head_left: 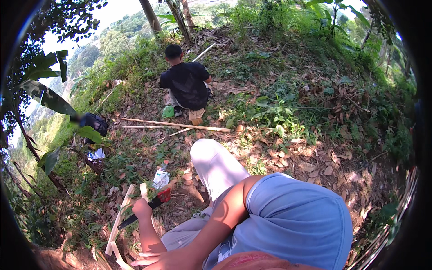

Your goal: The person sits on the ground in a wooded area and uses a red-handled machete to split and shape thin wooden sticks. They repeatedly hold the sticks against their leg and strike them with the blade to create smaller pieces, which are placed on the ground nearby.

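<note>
My left hand (142, 209) is closed around the handle of a cutting tool, whose dark narrow blade (127, 222) slants down to the left. The handle's red and black end (163, 196) sticks out on the other side of the fist. The blade tip is by a pale wood strip (118, 225); I cannot tell whether they touch. A second pale strip (144, 191) runs behind the fist. Below, my right hand (157, 260) has its fingers stretched out to the left, across my left forearm. Another pale wood piece (120, 260) is near its fingertips.
A person in a black shirt (191, 85) squats ahead, back turned. Long wooden poles (180, 125) lie behind that person. A white packet (161, 179) lies past the tool. At left are a dark bag (96, 123) and banana leaves (49, 99). Leaf litter and plants cover the slope.
</note>
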`<control>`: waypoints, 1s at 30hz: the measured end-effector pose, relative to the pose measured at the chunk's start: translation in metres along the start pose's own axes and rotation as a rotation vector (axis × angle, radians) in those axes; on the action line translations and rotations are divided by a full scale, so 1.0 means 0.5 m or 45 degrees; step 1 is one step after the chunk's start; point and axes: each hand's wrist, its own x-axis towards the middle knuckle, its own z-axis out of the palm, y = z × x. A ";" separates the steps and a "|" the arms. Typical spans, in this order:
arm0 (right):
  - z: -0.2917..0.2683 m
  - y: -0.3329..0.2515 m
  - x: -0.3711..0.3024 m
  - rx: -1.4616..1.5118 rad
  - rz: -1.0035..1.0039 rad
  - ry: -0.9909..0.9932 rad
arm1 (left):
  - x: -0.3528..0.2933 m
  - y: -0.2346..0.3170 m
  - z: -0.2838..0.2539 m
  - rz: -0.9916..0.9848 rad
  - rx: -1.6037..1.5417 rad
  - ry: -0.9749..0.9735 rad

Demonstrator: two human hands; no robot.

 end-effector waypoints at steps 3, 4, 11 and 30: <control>-0.029 0.073 -0.053 -0.078 0.033 -0.025 | 0.007 0.014 -0.008 0.037 0.044 -0.052; -0.053 0.110 -0.100 -0.173 0.134 0.052 | 0.014 0.029 -0.023 0.078 0.030 -0.028; -0.196 0.222 -0.265 -0.873 1.335 0.788 | 0.006 -0.015 -0.046 0.248 -0.108 0.091; -0.059 0.194 -0.291 -0.856 1.799 -0.294 | -0.024 -0.111 -0.166 0.019 -0.177 -0.092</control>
